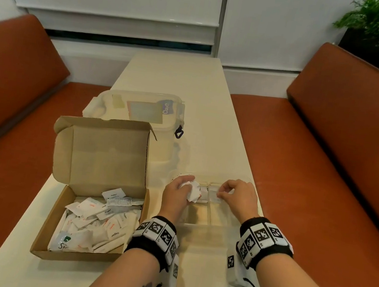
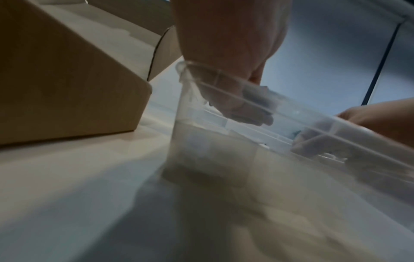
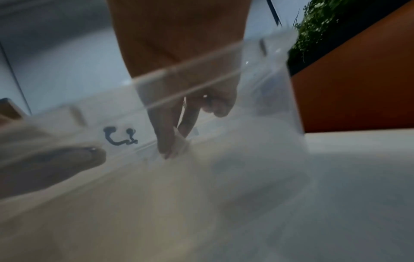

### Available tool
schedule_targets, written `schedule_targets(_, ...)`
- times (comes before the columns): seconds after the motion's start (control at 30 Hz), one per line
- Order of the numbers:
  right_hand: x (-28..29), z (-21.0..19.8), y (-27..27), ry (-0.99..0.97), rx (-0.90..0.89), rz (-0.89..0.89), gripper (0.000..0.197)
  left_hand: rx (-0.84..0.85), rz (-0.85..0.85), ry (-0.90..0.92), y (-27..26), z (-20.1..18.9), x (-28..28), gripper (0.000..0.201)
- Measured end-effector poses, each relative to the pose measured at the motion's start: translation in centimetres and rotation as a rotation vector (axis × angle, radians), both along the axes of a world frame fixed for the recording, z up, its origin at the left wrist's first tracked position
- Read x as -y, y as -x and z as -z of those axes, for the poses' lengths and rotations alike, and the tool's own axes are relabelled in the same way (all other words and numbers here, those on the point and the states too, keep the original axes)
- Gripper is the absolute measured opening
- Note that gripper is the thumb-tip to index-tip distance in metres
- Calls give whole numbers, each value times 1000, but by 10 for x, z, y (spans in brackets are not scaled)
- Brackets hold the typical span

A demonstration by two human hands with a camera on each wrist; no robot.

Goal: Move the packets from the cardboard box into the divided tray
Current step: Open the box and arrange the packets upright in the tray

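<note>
While both hands work over clear divided tray (image 1: 196, 223) on pale surface (image 1: 212, 132), left hand (image 1: 175, 196) clutches bunch of white packets (image 1: 193, 191) above far-left compartment. Right hand (image 1: 237, 196) pinches single packet (image 1: 214, 197), lowering into far-right compartment. Open cardboard box (image 1: 94, 178) just left, heaped with packets (image 1: 98, 223).

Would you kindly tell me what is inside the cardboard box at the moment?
The cardboard box holds a loose heap of white packets, some printed with red or green marks. Its raised lid is bare inside. What lies beneath the heap is covered.
</note>
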State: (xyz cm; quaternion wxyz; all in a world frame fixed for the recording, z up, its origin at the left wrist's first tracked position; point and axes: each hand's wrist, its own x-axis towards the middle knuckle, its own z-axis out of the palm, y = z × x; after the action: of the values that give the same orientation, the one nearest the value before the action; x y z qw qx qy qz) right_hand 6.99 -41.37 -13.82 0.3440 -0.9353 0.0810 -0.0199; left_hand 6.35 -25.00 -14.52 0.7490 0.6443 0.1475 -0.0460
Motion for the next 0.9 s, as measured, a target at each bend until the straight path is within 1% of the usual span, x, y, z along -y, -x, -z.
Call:
schedule_targets(0.07,-1,5,-1,50,25,5,16,-2,20,2,0,1,-1,36)
schedule_targets(0.13,0,11,-1,71,37,10,19,8,29,0,1,1,-3,37)
schedule_targets(0.2,1,14,-2,103,42,-3,17,22,27,-13,1,1,-3,38)
schedule_targets(0.27,2,14,-3,175,60,-49,8,29,25,-22,1,1,-2,38)
schedule_targets(0.3,2,13,-3,218,67,-81,8,29,25,-22,1,1,-2,38)
schedule_targets(0.37,2,11,-4,301,61,-148,16,26,30,-23,1,0,-2,38)
schedule_targets(0.4,3,10,-4,339,59,-174,17,23,35,-17,1,0,-2,39)
schedule_targets(0.5,5,7,-4,410,66,-200,12,15,57,4,1,0,-2,40)
schedule_targets(0.67,3,12,-2,379,66,-158,16,20,84,15,1,1,-2,40)
schedule_targets(0.9,2,17,-6,345,42,-128,8,19,103,-2,0,3,-2,41)
